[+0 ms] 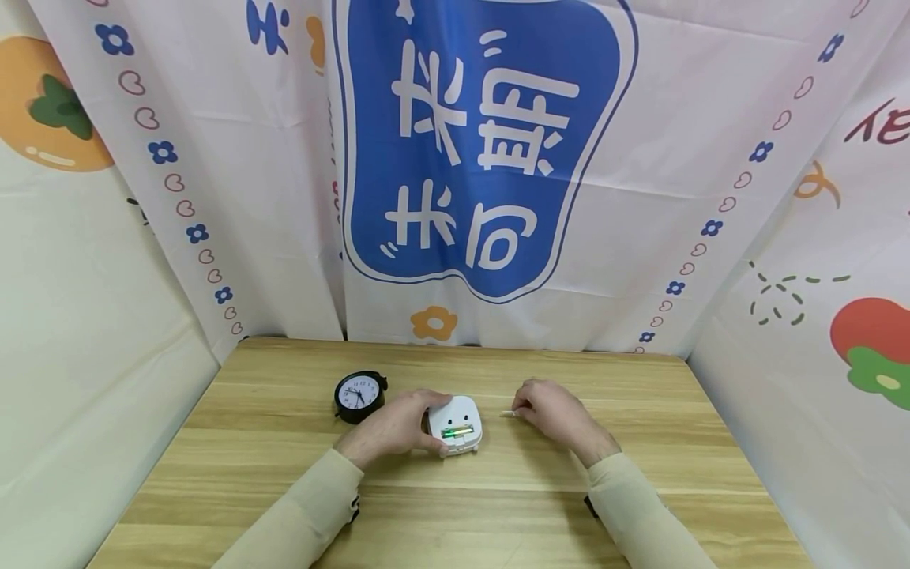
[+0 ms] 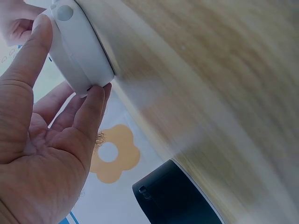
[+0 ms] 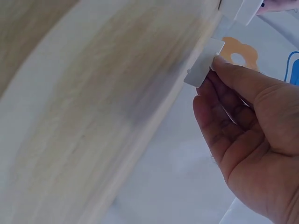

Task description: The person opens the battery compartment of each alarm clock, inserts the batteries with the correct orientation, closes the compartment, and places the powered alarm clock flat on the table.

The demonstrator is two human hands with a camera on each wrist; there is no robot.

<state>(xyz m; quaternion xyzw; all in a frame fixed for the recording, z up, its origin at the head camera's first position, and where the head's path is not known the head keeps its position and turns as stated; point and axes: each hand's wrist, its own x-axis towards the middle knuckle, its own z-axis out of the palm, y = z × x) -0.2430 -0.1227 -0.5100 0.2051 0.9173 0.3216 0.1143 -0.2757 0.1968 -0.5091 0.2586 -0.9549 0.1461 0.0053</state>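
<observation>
White clock (image 1: 456, 427), lying back-up near the middle of the wooden table (image 1: 249, 466), battery bay uncovered, green battery (image 1: 457, 431) seated inside. Gripped round its left rim by the left hand (image 1: 392, 427), thumb and fingers curled against the casing edge; same hold seen in the left wrist view (image 2: 77, 51). Small white cover plate (image 3: 203, 68), flat and rectangular, pinched between thumb and fingertips of the right hand (image 1: 550, 412), just right of the white clock and low over the tabletop. Black alarm clock (image 1: 359, 395), upright, dial forward, placed just beyond the left hand toward the table's far edge. Printed cloth backdrop (image 1: 483, 150) hung behind the far edge and along both sides.
</observation>
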